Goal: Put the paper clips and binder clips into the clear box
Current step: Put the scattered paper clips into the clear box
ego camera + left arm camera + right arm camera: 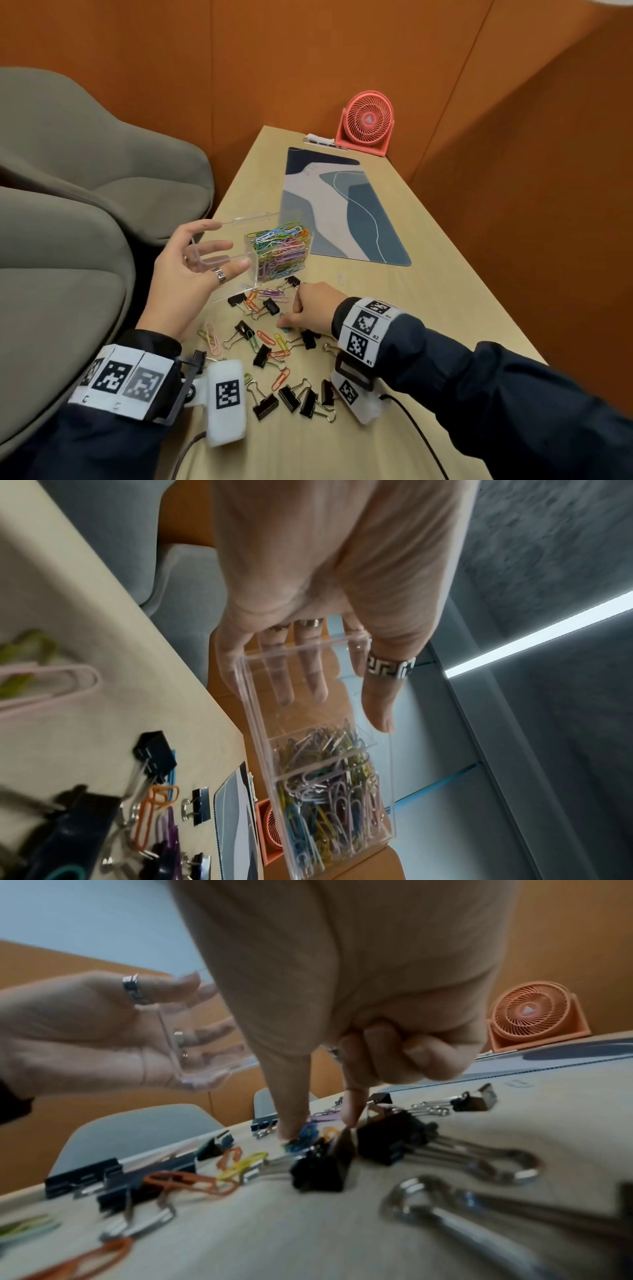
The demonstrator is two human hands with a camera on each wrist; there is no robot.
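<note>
My left hand holds the clear box tilted above the table's left edge, thumb in front and fingers behind, its lid swung open. One end of the clear box is packed with coloured paper clips; the end by my left hand is bare. Loose paper clips and black binder clips lie scattered on the table below it. My right hand reaches down among them. Its thumb and forefinger pinch at a blue paper clip on the table, other fingers curled.
A blue patterned desk mat lies beyond the box, with a coral fan at the table's far end. Grey chairs stand left of the table. One pale paper clip lies alone near the mat. Orange walls close in behind and right.
</note>
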